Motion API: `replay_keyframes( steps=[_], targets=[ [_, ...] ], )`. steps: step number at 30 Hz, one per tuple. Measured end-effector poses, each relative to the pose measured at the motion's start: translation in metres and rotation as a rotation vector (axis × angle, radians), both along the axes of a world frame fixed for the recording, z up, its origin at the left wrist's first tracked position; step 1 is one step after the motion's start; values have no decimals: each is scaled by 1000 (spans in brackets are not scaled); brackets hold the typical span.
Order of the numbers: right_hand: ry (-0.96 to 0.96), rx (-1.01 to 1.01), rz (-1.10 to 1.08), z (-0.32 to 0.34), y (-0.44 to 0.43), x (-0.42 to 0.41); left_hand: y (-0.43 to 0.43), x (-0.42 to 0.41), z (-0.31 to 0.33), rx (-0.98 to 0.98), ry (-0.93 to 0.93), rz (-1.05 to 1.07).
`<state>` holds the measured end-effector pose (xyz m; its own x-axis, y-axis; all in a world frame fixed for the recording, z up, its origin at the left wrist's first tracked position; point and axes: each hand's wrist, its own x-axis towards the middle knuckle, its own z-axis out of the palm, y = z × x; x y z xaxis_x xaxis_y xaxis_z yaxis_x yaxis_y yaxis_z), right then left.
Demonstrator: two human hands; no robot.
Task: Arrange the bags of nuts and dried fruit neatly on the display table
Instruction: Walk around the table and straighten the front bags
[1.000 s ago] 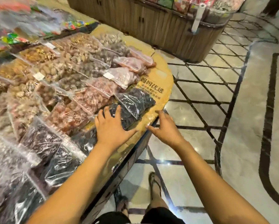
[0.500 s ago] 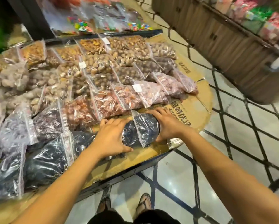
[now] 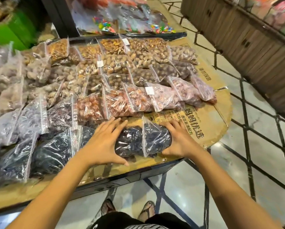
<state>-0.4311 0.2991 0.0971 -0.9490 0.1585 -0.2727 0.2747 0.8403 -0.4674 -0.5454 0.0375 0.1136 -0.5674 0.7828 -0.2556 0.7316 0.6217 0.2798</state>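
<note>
Two clear bags of dark dried fruit (image 3: 142, 142) lie overlapped at the near edge of the cardboard-covered display table (image 3: 219, 116). My left hand (image 3: 105, 142) presses against their left side, fingers spread. My right hand (image 3: 179, 139) cups their right side. Both hands squeeze the pair between them. Behind them runs a row of reddish dried fruit bags (image 3: 135, 100), then rows of brown nut bags (image 3: 118, 63). More dark fruit bags (image 3: 52, 151) lie to the left.
Candy bags (image 3: 122, 20) fill a tray at the back. A wooden display stand (image 3: 247, 40) rises at the right across a tiled aisle (image 3: 254, 154). A green box (image 3: 14, 30) is at the far left. My sandalled feet (image 3: 128, 210) are under the table edge.
My right hand came from the table's edge onto the right side of the dark bags, and my left hand shifted to their left side. The view swung left.
</note>
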Motion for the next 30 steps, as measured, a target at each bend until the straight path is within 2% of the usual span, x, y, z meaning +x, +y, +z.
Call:
replay_keyframes(
  steps=[3,8,12,21,25,28,30],
  targets=[
    [12,35,-18,-5,-3,8,-19,-9,-1,-34,-55,-20],
    [86,-3,-115,-16,-29,22,-22,-12,-11,-75,-1,-54],
    [208,141,-143,-29,-37,21,-20,-9,-12,-55,73,-13],
    [180,186,-71,-21,-21,-10,-13,-8,-18,0,117,146],
    [190,93,-55,-22,-14,-7,-16,-4,-14,-3,53,87],
    [208,-119,-302,-26,-13,1,-12,9,-6,51,127,121],
    [187,-181,-434,-29,-14,2,-2,17,-4,96,173,192]
  ],
)
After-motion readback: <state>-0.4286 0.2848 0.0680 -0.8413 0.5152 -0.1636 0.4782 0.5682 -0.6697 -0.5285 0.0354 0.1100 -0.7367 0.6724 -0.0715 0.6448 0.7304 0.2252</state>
